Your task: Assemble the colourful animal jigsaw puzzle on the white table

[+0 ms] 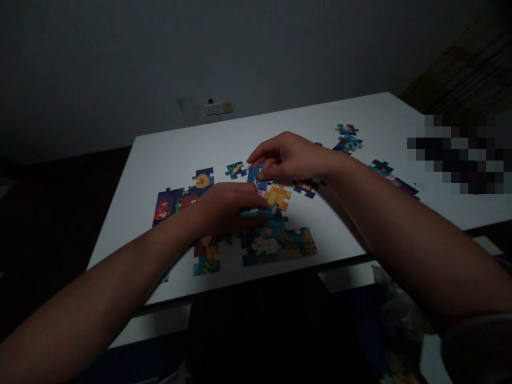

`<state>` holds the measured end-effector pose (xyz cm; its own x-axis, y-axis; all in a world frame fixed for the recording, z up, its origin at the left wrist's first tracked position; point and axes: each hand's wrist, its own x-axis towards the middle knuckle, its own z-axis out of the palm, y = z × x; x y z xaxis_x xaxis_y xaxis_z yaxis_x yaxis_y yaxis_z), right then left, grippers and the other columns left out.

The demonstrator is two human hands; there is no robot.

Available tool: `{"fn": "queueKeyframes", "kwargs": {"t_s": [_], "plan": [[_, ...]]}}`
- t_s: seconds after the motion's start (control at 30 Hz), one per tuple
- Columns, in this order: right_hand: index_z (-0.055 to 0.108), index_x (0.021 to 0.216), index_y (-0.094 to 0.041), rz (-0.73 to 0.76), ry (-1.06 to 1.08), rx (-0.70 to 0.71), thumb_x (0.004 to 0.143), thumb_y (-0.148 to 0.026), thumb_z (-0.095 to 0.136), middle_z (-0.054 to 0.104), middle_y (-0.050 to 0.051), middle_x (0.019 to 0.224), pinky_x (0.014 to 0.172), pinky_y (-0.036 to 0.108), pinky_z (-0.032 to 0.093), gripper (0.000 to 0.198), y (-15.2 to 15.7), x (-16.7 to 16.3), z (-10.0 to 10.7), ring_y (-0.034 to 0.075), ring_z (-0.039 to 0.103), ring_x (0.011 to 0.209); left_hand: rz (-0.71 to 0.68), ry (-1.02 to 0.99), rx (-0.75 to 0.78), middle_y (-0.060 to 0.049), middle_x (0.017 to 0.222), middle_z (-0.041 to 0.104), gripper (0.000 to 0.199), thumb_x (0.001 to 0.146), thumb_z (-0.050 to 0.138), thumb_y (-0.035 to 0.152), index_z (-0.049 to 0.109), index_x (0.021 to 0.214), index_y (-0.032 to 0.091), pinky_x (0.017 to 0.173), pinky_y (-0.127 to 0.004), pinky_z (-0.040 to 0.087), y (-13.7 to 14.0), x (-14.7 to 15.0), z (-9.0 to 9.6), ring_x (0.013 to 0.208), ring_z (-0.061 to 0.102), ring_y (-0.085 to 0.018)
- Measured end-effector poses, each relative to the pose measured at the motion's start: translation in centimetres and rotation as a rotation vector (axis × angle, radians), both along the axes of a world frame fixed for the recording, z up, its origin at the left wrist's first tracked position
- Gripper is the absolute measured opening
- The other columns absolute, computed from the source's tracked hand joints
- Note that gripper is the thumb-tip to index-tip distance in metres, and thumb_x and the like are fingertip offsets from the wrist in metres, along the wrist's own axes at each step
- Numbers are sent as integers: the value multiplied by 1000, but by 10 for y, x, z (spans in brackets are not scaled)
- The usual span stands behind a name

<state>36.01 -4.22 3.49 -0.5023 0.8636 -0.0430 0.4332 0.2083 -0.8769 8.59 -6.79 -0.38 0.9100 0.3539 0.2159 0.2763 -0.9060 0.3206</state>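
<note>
My right hand (290, 154) reaches over the table with its fingers curled down around a blue puzzle piece (253, 174), thumb and fingertips on it. My left hand (230, 205) lies across the partly joined puzzle, fingers stretched out and touching its middle. A yellow puzzle piece (279, 198) shows just beyond the left fingertips. Nearer me is a joined section with a white rabbit (266, 245). On the left side, a section with a red figure (163, 208) is partly hidden by my left forearm. A loose dark blue piece (236, 170) sits left of my right fingertips.
The white table (172, 149) stands near a grey wall with sockets (218, 108). Loose pieces (349, 143) lie at the far right, and more pieces (394, 178) beyond my right forearm. A clear plastic bag (400, 304) is below the table's near edge.
</note>
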Motion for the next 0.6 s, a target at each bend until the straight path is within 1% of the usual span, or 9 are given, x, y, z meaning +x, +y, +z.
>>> {"fn": "queueKeyframes", "kwargs": {"t_s": [0.1, 0.2, 0.27, 0.33, 0.4, 0.43, 0.47, 0.5, 0.6], "plan": [[90, 129, -20, -72, 72, 48, 79, -29, 98, 88, 6, 101, 79, 34, 63, 52, 7, 0, -4, 24, 78, 90, 11, -1, -26, -3, 117, 89, 25, 108, 85, 30, 88, 133, 27, 90, -30, 62, 0, -1, 0, 101, 84, -20], [89, 127, -22, -134, 96, 104, 84, -29, 93, 87, 6, 106, 83, 36, 63, 43, 13, 3, -4, 25, 77, 93, 10, 16, -42, -5, 118, 89, 25, 110, 84, 31, 87, 134, 26, 90, -30, 62, 0, -2, 1, 102, 85, -20], [88, 115, -22, -137, 48, 128, 92, -32, 84, 83, 4, 97, 81, 37, 60, 25, 14, 7, 0, 24, 73, 88, 29, 18, -23, -5, 115, 88, 22, 111, 82, 33, 87, 131, 26, 87, -31, 62, 0, -2, 2, 99, 84, -21], [84, 97, -22, -56, -72, 139, 98, -36, 76, 76, 2, 85, 78, 37, 53, 16, 10, 13, 9, 21, 66, 80, 56, 14, 13, -6, 111, 88, 20, 112, 80, 34, 88, 129, 26, 84, -32, 61, 0, -1, 2, 95, 83, -21], [81, 88, -23, 91, -249, 138, 99, -41, 76, 72, 1, 78, 75, 37, 48, 21, 1, 20, 21, 21, 62, 76, 73, 11, 40, -6, 109, 87, 19, 113, 78, 36, 88, 126, 26, 83, -32, 59, 0, 0, 2, 95, 82, -21], [83, 91, -24, 164, -343, 136, 95, -43, 82, 72, 0, 78, 74, 38, 46, 19, -6, 23, 26, 21, 61, 74, 77, 13, 41, -6, 109, 87, 19, 114, 78, 37, 88, 125, 26, 83, -32, 59, -1, 0, 3, 95, 82, -21], [86, 98, -26, 204, -420, 140, 89, -45, 90, 76, 1, 81, 74, 39, 46, 21, -13, 25, 31, 22, 63, 75, 77, 15, 34, -5, 109, 87, 19, 114, 77, 37, 88, 124, 26, 83, -32, 59, -1, 0, 3, 96, 82, -21], [89, 106, -28, 221, -480, 156, 82, -44, 98, 79, 2, 85, 73, 39, 47, 31, -20, 27, 34, 24, 66, 77, 75, 15, 22, -5, 109, 87, 19, 115, 77, 37, 88, 124, 25, 84, -31, 59, -1, 0, 3, 96, 82, -20], [92, 122, -33, 232, -562, 210, 69, -31, 106, 86, 3, 99, 74, 40, 50, 55, -36, 25, 36, 28, 74, 82, 59, -2, -17, -5, 109, 86, 19, 116, 75, 36, 88, 124, 24, 85, -31, 59, -1, -1, 3, 94, 81, -19]]}}
